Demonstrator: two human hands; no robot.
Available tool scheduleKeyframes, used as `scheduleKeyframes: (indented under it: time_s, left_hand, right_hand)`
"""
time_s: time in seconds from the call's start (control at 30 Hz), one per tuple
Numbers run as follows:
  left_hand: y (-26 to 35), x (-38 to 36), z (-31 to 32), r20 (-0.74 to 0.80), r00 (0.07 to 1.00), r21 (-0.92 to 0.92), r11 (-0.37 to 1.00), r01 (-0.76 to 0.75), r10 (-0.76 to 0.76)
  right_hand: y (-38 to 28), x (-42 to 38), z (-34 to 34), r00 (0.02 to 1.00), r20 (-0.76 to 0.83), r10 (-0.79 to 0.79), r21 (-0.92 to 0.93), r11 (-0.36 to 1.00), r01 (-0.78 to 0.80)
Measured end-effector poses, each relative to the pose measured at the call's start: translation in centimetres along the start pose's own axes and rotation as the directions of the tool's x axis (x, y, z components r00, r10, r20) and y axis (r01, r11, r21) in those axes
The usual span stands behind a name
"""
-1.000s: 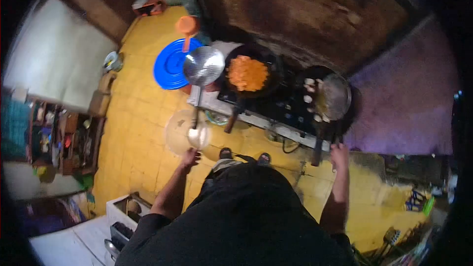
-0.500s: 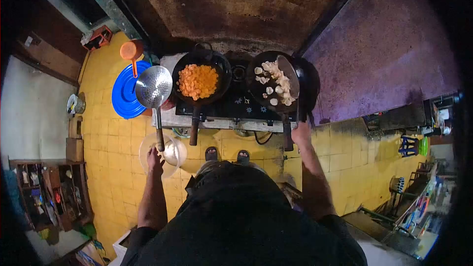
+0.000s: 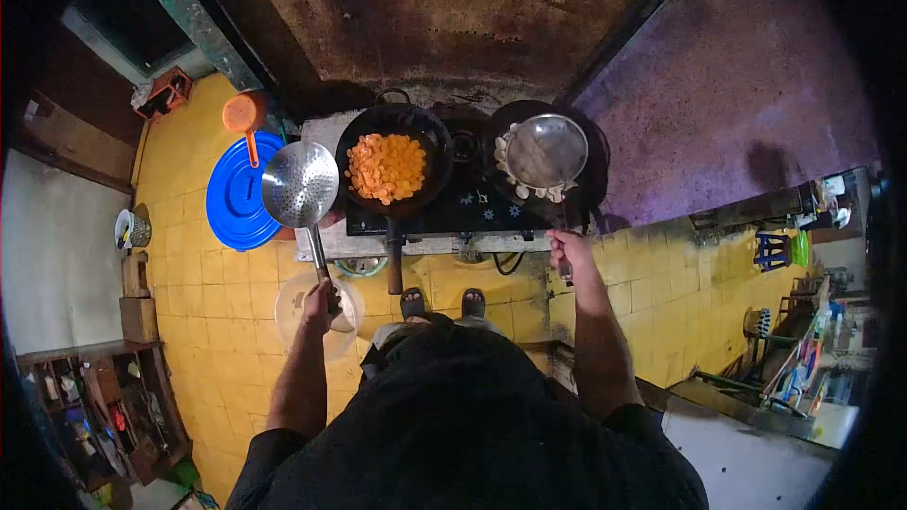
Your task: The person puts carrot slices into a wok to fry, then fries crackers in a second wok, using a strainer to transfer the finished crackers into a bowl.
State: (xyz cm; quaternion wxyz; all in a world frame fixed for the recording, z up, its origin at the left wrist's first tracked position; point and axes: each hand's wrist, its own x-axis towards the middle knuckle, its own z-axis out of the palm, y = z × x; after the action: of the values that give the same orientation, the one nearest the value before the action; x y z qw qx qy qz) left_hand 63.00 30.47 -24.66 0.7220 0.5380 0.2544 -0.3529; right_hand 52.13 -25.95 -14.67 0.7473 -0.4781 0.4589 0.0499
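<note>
My left hand (image 3: 321,304) is wrapped round the wooden handle of a perforated metal skimmer (image 3: 300,184), its bowl left of the left frying pan (image 3: 439,175). Sliced orange pieces (image 3: 385,168), like carrot, lie in that pan. My right hand (image 3: 570,250) is closed on the handle of a wide round metal scoop (image 3: 548,149), held over the right frying pan (image 3: 499,118). Whether the scoop has holes, I cannot make out. Pale chunks (image 3: 515,187) show round its edge; it hides most of the others. The right pan's handle is largely covered by my hand and the scoop's handle.
Both pans stand on a black gas stove (image 3: 435,219). Left of it are a blue lid (image 3: 231,203) and an orange dipper (image 3: 244,113). A clear plastic tub (image 3: 288,316) is below my left hand. A purple wall (image 3: 699,132) rises at right.
My left hand has closed firmly round the skimmer's handle, which moved slightly right. The scoop in my right hand has turned from edge-on to face-up, covering the pale chunks.
</note>
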Motion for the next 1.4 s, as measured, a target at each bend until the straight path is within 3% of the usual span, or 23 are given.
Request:
scheduleKeyframes:
  time_s: [0.07,0.13,0.2,0.3,0.33,0.4,0.47,0.63,0.7,0.73,0.8,0.83,0.9,0.93,0.97,1.0,1.03,1.07,1.13,1.2,1.27,1.33,1.4]
  left_hand:
    - [1.3,-1.7,2.3,-0.209,0.978,0.017,1.000,0.020,-0.016]
    - [0.8,-0.7,1.6,-0.219,0.976,0.015,1.000,0.007,-0.003]
    - [1.1,-0.3,0.9,-0.085,0.996,-0.007,1.000,0.008,-0.009]
    - [1.0,0.0,0.8,-0.115,0.993,0.019,1.000,0.007,-0.005]
    - [1.0,0.1,0.6,-0.111,0.994,0.020,1.000,0.007,-0.004]
    - [1.2,0.4,0.1,0.042,0.999,-0.055,0.998,0.016,-0.013]
    - [1.2,0.8,-0.6,0.094,0.995,-0.073,0.997,0.025,-0.018]
    - [1.8,0.1,0.3,0.093,0.994,-0.031,0.998,0.061,-0.058]
    - [1.7,-0.1,0.9,-0.032,0.999,-0.015,1.000,0.018,-0.019]
    - [1.4,0.4,0.4,-0.029,0.999,-0.012,1.000,0.018,-0.019]
    - [1.0,1.3,-1.0,0.197,0.980,-0.106,0.994,0.038,-0.016]
    - [0.9,1.7,-1.4,0.197,0.980,-0.105,0.994,0.038,-0.017]
    - [1.0,2.0,-1.6,0.294,0.955,-0.157,0.983,0.089,-0.040]
    - [1.0,2.1,-1.5,0.293,0.955,-0.158,0.983,0.091,-0.041]
    - [1.0,2.2,-1.4,0.189,0.978,-0.102,0.989,0.109,-0.089]
    - [1.0,2.3,-1.3,0.080,0.988,-0.047,0.990,0.134,-0.130]
    - [0.9,2.3,-1.4,0.079,0.988,-0.047,0.990,0.135,-0.131]
    - [0.8,2.3,-1.5,0.110,0.988,-0.077,0.990,0.115,-0.106]
    - [0.8,2.3,-1.2,0.139,0.987,-0.105,0.990,0.097,-0.082]
    - [0.8,2.1,-0.9,0.033,0.997,-0.080,0.994,0.076,-0.074]
    - [1.0,2.1,-1.2,0.050,0.993,-0.062,0.992,0.114,-0.111]
    - [1.0,2.6,-1.6,0.067,0.987,-0.046,0.988,0.150,-0.147]
    - [0.8,3.0,-1.9,0.111,0.981,-0.074,0.983,0.166,-0.158]
  right_hand:
    - [1.6,1.3,-1.1,0.993,0.085,0.082,0.151,0.984,-0.094]
    - [1.6,0.5,-0.8,0.995,0.048,0.091,0.131,0.987,-0.096]
    - [1.5,0.0,-0.7,0.996,0.011,0.093,0.114,0.989,-0.094]
    - [1.2,-0.4,-0.8,0.998,-0.040,0.050,0.075,0.996,-0.047]
    - [0.8,-0.4,-0.9,0.996,-0.054,0.067,-0.016,0.998,-0.068]
    - [-0.3,-1.0,-0.8,0.994,-0.072,0.078,-0.105,0.991,-0.086]
    - [-1.4,-2.1,-0.7,0.965,-0.235,-0.119,-0.333,0.942,0.036]
    - [-0.9,-1.7,-3.2,0.951,-0.229,-0.208,-0.299,0.945,0.134]
    - [-1.8,-3.0,0.1,0.770,-0.411,-0.488,-0.820,0.567,-0.079]
    - [-1.4,-3.0,0.7,0.768,-0.415,-0.488,-0.818,0.569,-0.080]
    - [-0.9,-2.7,1.5,0.792,-0.279,-0.544,-0.878,0.478,0.020]
    - [1.5,1.7,-1.4,0.789,-0.240,-0.566,-0.945,0.321,-0.057]
    - [3.2,4.1,-3.0,0.757,-0.209,-0.618,-0.950,0.311,-0.009]
    - [3.4,4.2,-3.1,0.723,-0.178,-0.668,-0.954,0.297,0.039]
    - [3.5,4.1,-3.4,0.725,-0.178,-0.666,-0.954,0.296,0.038]
    - [1.5,0.4,-0.8,0.785,-0.264,-0.560,-0.833,0.543,0.106]
    - [-0.2,-2.3,1.4,0.844,-0.314,-0.434,-0.645,0.750,0.146]
    - [-0.8,-3.1,2.4,0.844,-0.314,-0.434,-0.645,0.750,0.146]
    - [-1.4,-3.5,3.2,0.891,-0.325,-0.318,-0.308,0.926,0.218]
    - [-1.8,-2.0,3.1,0.920,-0.279,-0.274,-0.206,0.953,0.221]
    - [-1.8,-0.3,2.6,0.945,-0.227,-0.235,-0.099,0.971,0.217]
    - [-1.9,0.6,1.9,0.993,-0.115,-0.006,0.105,0.994,0.018]
    - [-1.7,0.6,1.0,0.997,-0.081,0.011,0.085,0.996,-0.004]
